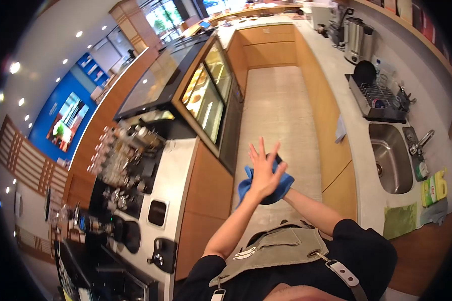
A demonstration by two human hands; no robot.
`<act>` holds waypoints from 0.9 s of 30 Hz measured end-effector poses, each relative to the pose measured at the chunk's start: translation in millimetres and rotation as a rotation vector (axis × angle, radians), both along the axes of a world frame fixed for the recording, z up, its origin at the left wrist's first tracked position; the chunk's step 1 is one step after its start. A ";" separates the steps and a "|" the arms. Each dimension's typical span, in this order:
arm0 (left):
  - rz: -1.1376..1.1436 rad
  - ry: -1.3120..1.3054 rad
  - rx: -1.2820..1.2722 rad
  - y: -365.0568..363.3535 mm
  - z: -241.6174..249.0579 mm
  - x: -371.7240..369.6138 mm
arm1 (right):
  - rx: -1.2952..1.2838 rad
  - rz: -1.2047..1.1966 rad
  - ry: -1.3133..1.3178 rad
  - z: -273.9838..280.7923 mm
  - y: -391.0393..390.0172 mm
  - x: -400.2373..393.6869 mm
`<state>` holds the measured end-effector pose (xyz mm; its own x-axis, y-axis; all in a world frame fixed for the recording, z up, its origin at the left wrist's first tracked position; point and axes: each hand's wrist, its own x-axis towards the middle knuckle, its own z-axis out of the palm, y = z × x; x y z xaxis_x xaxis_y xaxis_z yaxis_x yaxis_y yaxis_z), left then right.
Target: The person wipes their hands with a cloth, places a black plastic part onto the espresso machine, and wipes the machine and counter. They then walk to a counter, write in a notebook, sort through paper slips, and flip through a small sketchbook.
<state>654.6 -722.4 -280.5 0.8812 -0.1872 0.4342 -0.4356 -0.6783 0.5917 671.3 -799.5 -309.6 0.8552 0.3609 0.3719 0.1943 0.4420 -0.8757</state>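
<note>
My left hand [261, 169] is raised in front of me, palm away, fingers spread wide. A blue cloth [245, 186] is bunched behind and around it, pressed against the palm. My right forearm [311, 206] comes in from the right and ends under the cloth. The right hand itself is covered by the cloth and appears to grip it. Both arms are bare below black sleeves, and a grey apron [281, 251] hangs on my chest.
A glass pastry display case [206, 95] and a counter with several bottles [120, 150] stand at left. At right, a white counter holds a steel sink [392, 150], a dish rack [376, 93], a yellow-green soap bottle [433, 188] and a green cloth [399, 219]. A floor aisle [276, 100] runs between.
</note>
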 end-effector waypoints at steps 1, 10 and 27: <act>-0.061 -0.045 -0.133 -3.0 25.0 22.3 | 0.045 0.007 0.015 18.2 -19.2 19.2; -0.499 -0.612 -0.752 -59.7 116.6 202.5 | 0.335 -0.323 -0.294 102.0 -43.7 137.5; -1.984 0.951 -2.401 -54.3 200.8 544.8 | 0.529 -0.380 -0.920 193.9 4.0 543.7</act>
<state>1199.4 -776.6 -79.7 0.5473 -0.3532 0.7588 0.8091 0.4554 -0.3716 1215.0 -795.6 -115.6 0.1974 -0.2543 0.9468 0.8704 0.4897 -0.0500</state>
